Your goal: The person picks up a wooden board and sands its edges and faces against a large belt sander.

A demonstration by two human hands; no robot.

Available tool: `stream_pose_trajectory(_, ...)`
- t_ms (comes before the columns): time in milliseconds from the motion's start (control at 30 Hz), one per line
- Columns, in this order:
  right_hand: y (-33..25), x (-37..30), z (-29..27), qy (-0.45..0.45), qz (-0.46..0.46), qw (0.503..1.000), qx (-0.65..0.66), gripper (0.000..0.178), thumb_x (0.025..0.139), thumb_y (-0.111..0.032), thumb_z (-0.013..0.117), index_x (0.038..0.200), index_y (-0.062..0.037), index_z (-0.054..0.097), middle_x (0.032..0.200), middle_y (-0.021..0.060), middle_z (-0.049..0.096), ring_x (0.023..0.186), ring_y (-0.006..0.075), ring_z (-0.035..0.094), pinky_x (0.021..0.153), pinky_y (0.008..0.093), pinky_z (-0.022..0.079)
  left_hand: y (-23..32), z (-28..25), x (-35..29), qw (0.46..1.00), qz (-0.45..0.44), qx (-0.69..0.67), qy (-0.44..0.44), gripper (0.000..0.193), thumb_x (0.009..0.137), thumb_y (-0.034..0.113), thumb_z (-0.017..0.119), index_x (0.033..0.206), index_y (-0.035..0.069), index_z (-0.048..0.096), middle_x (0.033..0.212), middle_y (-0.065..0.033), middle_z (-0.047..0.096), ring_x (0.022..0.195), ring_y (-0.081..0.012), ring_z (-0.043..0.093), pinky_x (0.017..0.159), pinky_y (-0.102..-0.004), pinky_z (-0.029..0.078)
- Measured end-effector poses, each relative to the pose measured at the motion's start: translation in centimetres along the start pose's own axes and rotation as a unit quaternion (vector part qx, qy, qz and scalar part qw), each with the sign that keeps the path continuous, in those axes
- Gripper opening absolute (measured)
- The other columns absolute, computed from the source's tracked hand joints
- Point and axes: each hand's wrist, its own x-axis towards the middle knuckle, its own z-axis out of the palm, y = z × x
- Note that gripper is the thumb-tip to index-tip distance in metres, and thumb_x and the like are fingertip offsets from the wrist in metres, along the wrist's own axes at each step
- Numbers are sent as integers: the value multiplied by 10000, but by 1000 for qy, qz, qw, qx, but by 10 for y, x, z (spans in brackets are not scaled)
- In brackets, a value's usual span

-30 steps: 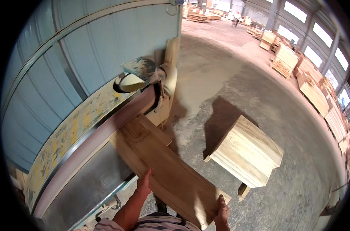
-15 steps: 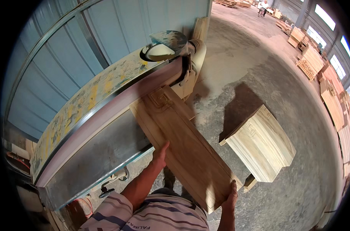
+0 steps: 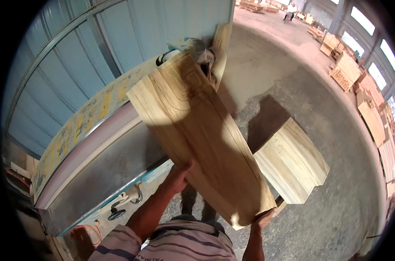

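A woodworking shop occupies a large industrial hall, where stacked lumber (image 3: 346, 71) lines the bare grey floor (image 3: 310, 122) beside bright windows (image 3: 362, 20) at upper right. At left, a paint-stained belt machine (image 3: 91, 113) stands before a sheet-metal wall (image 3: 67, 80).

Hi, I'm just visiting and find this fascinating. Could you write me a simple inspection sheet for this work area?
Surface: grey metal table alongside a pinkish belt.
Job's things: wooden board, its far end overlapping the belt in view; whether they touch, I cannot tell.
Clutter: pale boards to the right, partly hidden by the held one.
Hands: left hand grips the board's left edge; right hand grips its near right corner.
Cables: thin red line at lower left, cord or hose unclear.
Surroundings: blue wall, distant wood stacks, another person far off.
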Motion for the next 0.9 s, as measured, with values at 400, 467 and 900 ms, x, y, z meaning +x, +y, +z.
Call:
stream_pose_trajectory(400,-105,1,54,-243,88,963,72,785,853,-584,400,1305,51,306,1237,193,469,1117,279,462,955,386,340,-2,68,-35,896,124,411,-116,306,693,121,720,948,-17,623,834,-55,641,740,-131,597,649,-275,487)
stream_pose_trajectory(467,-143,-7,61,-263,68,954,125,818,851,-619,345,1299,64,305,1236,198,463,1136,281,444,971,395,318,-13,56,-30,866,100,473,-130,326,687,129,725,961,-16,624,849,-65,646,755,-125,595,661,-282,486)
stream_pose_trajectory(900,-154,-35,64,-183,35,980,-64,438,806,-398,606,956,8,538,872,100,587,819,193,570,748,319,480,-36,15,-32,792,24,578,-197,360,704,136,722,1017,4,604,867,-64,648,791,-121,592,707,-282,472)
